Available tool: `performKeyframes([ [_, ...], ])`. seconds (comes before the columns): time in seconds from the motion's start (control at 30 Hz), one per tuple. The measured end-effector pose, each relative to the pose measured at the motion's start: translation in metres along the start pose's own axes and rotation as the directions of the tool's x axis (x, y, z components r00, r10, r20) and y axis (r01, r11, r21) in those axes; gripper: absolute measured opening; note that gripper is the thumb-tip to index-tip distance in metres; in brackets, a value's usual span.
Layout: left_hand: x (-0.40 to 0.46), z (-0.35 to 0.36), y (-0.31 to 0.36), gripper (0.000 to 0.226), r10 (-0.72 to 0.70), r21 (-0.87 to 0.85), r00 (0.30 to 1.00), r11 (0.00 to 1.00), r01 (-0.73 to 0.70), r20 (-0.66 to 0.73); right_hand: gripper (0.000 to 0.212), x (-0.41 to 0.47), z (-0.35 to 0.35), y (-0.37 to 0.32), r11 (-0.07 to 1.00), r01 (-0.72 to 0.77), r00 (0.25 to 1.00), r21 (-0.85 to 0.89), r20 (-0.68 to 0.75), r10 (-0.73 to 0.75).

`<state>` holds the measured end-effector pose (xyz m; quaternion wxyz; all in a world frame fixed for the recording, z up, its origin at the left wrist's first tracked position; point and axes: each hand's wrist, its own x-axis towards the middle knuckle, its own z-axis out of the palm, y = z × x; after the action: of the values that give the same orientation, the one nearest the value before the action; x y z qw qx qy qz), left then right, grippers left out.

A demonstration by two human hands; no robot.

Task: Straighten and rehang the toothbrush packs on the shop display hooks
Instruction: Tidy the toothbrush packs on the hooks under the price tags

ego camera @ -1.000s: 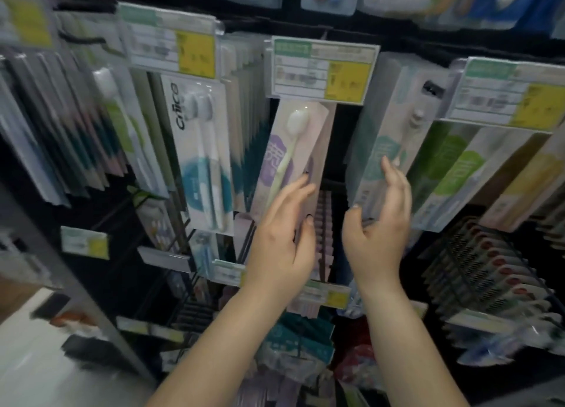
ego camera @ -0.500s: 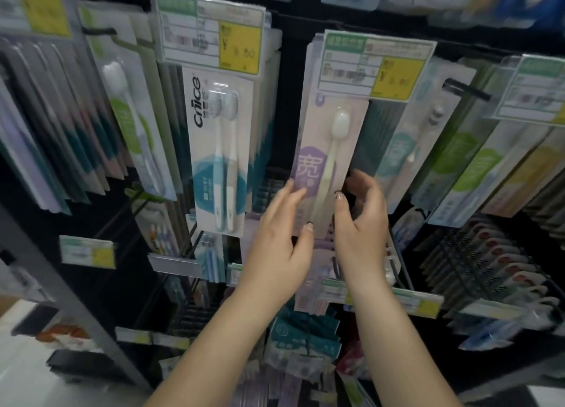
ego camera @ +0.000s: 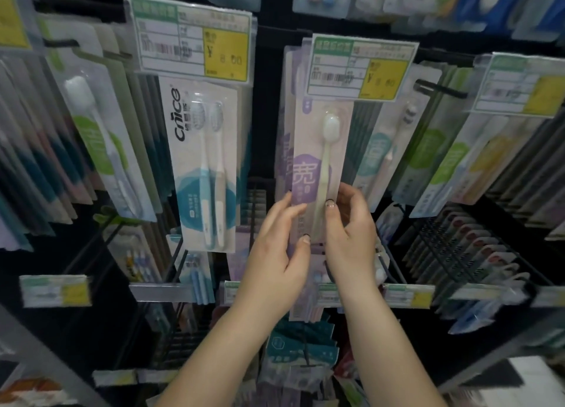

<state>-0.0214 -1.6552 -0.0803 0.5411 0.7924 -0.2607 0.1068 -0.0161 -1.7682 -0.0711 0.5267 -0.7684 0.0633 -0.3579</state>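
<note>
Head view: a pale purple toothbrush pack (ego camera: 318, 161) is seen hanging roughly upright at the middle of the display, its top hidden behind a green-and-yellow price tag (ego camera: 360, 67). Its lower end is pinched from both sides: the left hand (ego camera: 275, 253) is laid on the left edge with fingers on the front, and the right hand (ego camera: 348, 232) is closed on the right edge, thumb on the front. A white Cnice two-brush pack (ego camera: 204, 168) is hung just left, apart from the hands, under its own price tag (ego camera: 192, 36)
</note>
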Motion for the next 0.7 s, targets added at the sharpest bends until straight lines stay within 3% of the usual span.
performKeyframes([
  [0.7, 0.007, -0.011, -0.014, 0.042, 0.045, -0.081, 0.999, 0.996, -0.045, -0.003, 0.028, -0.010, 0.012, -0.006, 0.997, 0.000, 0.998, -0.081, 0.062, 0.006],
])
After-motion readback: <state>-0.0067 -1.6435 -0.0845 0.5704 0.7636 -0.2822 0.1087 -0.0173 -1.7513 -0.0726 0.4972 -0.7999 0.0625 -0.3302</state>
